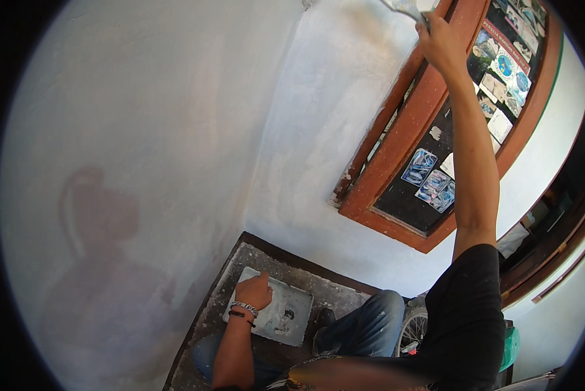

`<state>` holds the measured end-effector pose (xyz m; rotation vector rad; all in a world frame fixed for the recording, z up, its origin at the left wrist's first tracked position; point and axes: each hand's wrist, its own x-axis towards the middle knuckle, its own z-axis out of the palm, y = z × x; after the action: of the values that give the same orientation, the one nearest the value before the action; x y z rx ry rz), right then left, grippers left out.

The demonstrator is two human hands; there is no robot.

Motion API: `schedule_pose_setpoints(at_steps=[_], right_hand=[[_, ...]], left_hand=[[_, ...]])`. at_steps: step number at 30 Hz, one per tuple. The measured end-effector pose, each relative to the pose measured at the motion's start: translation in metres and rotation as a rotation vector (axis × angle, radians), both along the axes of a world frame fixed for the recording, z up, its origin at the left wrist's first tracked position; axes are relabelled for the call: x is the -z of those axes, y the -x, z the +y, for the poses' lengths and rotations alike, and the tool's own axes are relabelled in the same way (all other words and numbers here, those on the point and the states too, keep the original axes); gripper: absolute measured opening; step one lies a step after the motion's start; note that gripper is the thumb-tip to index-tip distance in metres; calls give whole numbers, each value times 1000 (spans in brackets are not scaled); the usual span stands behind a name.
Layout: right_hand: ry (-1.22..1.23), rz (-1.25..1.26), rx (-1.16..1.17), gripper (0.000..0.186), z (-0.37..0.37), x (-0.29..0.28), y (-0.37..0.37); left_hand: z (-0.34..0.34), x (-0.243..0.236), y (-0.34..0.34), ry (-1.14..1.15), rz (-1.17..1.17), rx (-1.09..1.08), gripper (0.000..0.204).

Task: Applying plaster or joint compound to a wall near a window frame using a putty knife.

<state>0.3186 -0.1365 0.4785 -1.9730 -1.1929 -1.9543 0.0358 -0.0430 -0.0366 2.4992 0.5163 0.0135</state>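
Observation:
High at the upper right my right hand [441, 42] is closed around the handle of a tool. The tool's greyish metal part [406, 8] reaches toward the white wall and is cut off by the picture's edge, so its kind does not show. Low in front of me my left hand [256, 291] grips the upper left edge of a pale grey tray [297, 301]. White paint-like smears coat the tray, with a dark patch near its middle. It rests on a spattered dark ledge, beside my jeans-clad knee.
A brown wooden window frame [364, 199] with sticker-covered dark glass stands close to my right arm. The white wall [305, 143] meets a greyer wall [175, 98] in a corner. Below are the ledge [325, 285], a spoked wheel [413, 329] and something green [511, 345].

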Motion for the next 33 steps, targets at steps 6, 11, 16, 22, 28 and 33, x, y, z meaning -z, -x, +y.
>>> schedule_pose_setpoints(at_steps=[6,11,16,22,28,33], right_hand=[[197,-157,370,28,-26,-17,20],[433,-466,610,17,9,-59,80],[559,-403,660,20,60,-78,108],[425,-241,875,17,96,-93,71],[187,-335,832,16,96,-123,66],[247,-339,763,13,80,-112,111]], left_hand=[[5,20,6,-39,-44,-5,28],[11,23,-5,-40,84,11,30],[14,37,-19,-15,107,21,29],[24,49,-17,0,115,31,30],[30,49,-21,-25,113,17,31],[36,47,-16,-30,127,15,32]])
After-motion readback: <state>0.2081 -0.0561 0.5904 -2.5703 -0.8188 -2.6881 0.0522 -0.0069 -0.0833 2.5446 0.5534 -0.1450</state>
